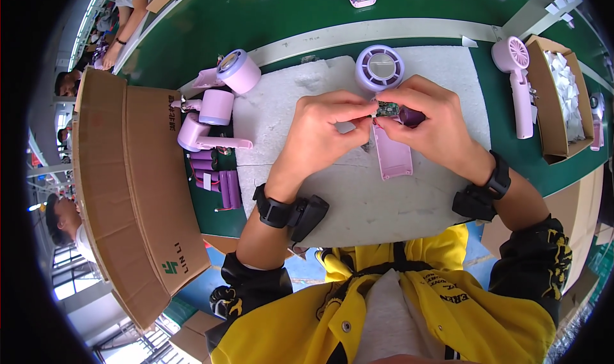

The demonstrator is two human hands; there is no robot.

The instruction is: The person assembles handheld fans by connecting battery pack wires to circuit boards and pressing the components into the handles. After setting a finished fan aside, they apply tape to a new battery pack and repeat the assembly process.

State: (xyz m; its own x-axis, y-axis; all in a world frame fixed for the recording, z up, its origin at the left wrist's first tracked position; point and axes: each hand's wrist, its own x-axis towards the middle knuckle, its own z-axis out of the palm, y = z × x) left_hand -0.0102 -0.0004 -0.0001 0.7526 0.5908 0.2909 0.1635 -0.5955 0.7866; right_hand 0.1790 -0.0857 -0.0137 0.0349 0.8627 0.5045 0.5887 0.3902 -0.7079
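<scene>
A small green circuit board (387, 109) is pinched between the thumb and forefinger of my right hand (441, 118). At the board's left edge, the thumb and fingertips of my left hand (326, 127) are pressed together on something tiny and pale that I cannot make out. Below the board lies an open pink handle shell (393, 156), and a dark purple cylinder (411, 116), likely a battery cell, shows partly behind my right fingers. The round fan head (380, 69), pink with a lilac ring, sits just beyond my hands.
White foam padding (288, 102) covers the green workbench (435, 0). On the left are pink fan housings (217, 107), purple battery packs (217, 184) and a tall cardboard box (141, 191). Rightward stand an assembled handheld fan (519, 86) and a box of white pieces (563, 95). Other people sit far left.
</scene>
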